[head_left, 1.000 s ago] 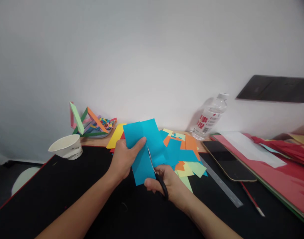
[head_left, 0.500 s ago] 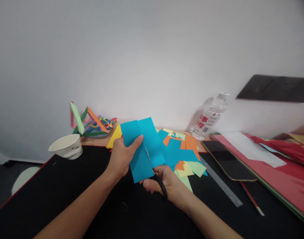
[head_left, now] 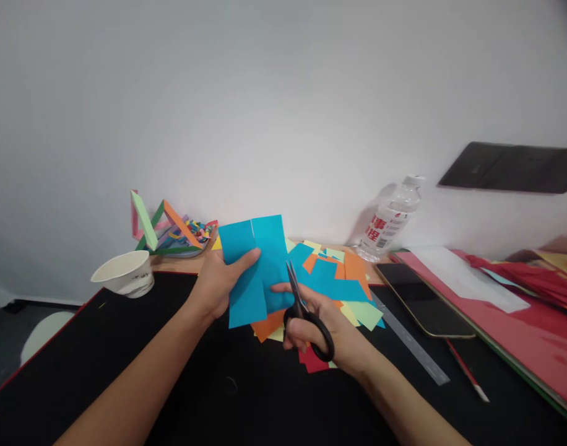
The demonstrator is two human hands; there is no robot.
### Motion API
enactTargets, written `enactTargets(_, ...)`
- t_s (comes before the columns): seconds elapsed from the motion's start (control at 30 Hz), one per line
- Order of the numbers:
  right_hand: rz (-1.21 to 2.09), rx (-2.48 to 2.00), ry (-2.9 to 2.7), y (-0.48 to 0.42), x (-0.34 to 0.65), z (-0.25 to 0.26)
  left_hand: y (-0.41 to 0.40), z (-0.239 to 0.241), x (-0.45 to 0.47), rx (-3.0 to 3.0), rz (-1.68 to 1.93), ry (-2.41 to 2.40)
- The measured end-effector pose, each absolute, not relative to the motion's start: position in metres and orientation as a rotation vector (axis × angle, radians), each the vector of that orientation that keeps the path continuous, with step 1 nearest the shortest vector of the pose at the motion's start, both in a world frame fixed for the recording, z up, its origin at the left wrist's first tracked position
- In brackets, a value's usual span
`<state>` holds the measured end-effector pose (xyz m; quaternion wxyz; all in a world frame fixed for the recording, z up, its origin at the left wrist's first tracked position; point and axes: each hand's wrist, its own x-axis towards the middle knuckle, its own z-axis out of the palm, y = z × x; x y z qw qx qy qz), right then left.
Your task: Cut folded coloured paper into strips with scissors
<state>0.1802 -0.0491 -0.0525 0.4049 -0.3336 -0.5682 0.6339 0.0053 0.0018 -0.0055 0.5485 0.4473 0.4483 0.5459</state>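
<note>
My left hand (head_left: 217, 280) pinches blue paper (head_left: 247, 296), thumb on its front, and holds it up over the black table. A thin gap runs down from the paper's top edge; lower down, a cut parts the left portion from the right one. In my right hand (head_left: 318, 310) are black-handled scissors (head_left: 299, 305), gripped by the loops with the blades pointing up, just right of the paper. The scissors' blades look nearly closed. My right index finger reaches toward the lower right portion of the paper; whether it touches is unclear.
Coloured paper pieces (head_left: 348, 290) lie behind my right hand. A clear ruler (head_left: 416, 344), phone (head_left: 425, 300), red pencil (head_left: 468, 371) and red sheets (head_left: 538, 344) are to the right. A bottle (head_left: 390, 220) leans on the wall. At left stand a white bowl (head_left: 125, 274) and paper frames (head_left: 144, 220).
The scissors have come out of the cut and moved right, away from the paper. The blue paper has shifted slightly left and up, uncovering orange and red pieces below.
</note>
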Motion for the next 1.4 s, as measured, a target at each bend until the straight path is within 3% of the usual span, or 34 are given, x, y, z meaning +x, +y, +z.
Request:
enactTargets(0.33, 1.608, -0.824, -1.437, -0.053, 0.173, -0.057, 0.002, -0.012, 0.007, 1.179, 1.285, 1.208)
enactTargets(0.9, 1.332, -0.917, -1.104, -0.047, 0.167, -0.056, 0.003, -0.011, 0.005, 0.903, 0.983, 1.030)
enactTargets(1.03, 1.155, -0.974, -1.132, -0.047, 0.166, -0.059, 0.005, -0.011, 0.007, 0.880, 1.097, 0.952)
enactTargets(1.23, 1.639, -0.874, -1.425, -0.052, 0.168, -0.059, 0.001, -0.004, 0.009, 0.887, 1.212, 1.061)
enactTargets(1.4, 1.768, -0.840, -1.448, -0.055, 0.169, -0.060, -0.001, 0.000, 0.009, 0.894, 1.324, 1.057)
